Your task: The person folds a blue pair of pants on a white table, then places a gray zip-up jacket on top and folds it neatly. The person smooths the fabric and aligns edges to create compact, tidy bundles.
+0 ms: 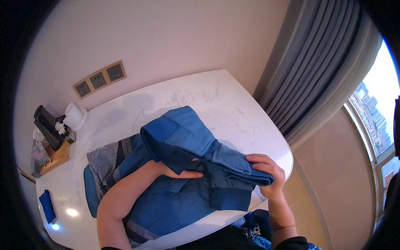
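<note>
A blue jacket [173,204] with grey panels lies partly folded across the white table in front of me. One padded blue section [183,127] is raised and folded over toward the right. My left hand [179,171] reaches beneath this section, with cloth covering part of the fingers; it appears to grip the fabric from below. At the table's right edge, my right hand [268,173] has its fingers over the top of a dark blue ribbed band [260,178], pinching it. Another ribbed band [230,199] hangs near the front edge, below the folded section.
A small dark blue folded cloth [47,206] lies at the left. Behind it stand a wooden tray [56,160], a black holder [49,127] and a white cup [74,114]. Wall sockets [99,80] are at the back; grey curtains [310,71] and a window are at the right.
</note>
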`<state>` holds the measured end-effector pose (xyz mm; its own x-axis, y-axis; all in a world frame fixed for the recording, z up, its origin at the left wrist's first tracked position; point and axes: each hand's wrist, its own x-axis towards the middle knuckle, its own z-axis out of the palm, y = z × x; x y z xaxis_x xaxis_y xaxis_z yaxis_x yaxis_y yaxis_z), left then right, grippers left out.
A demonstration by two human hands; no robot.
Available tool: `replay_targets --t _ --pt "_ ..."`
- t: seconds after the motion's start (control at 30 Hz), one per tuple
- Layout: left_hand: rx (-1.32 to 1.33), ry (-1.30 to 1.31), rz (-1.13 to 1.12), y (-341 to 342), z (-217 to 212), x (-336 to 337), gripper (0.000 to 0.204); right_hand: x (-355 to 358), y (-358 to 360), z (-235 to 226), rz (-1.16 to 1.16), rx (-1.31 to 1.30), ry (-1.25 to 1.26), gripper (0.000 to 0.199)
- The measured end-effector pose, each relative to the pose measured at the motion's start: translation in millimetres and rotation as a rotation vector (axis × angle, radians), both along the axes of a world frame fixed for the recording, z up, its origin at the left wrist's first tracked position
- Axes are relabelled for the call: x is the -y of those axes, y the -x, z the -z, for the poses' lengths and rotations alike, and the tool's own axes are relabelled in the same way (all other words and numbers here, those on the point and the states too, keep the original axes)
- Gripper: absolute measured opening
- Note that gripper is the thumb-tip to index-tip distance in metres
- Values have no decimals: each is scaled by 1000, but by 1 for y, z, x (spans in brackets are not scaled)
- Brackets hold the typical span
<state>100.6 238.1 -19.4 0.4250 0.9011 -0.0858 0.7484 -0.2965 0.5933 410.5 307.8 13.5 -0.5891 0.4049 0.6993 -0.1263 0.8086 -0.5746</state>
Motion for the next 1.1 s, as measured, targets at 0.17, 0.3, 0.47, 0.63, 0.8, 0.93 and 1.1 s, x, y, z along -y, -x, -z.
replay_targets --t 0.17,0.3,0.47,0.63,0.8,0.93,1.1 --pt "1 -130 25 7 7 4 81 -1 -29 16 -149 178 -38 35" --pt "81 -128 30 16 16 9 83 9 -42 19 -81 465 -115 59" --pt "123 -8 25 12 16 3 79 8 -27 24 84 283 -244 55" --pt "248 -29 -65 8 9 -5 64 6 1 4 331 49 52 35" --pt "340 -272 -396 10 14 0 34 23 41 -4 290 -28 -225 33" --pt "512 -695 -645 26 41 -20 31 55 58 2 147 350 -430 54" --pt "1505 -497 -1040 67 39 -42 35 61 51 11 114 474 -371 75"
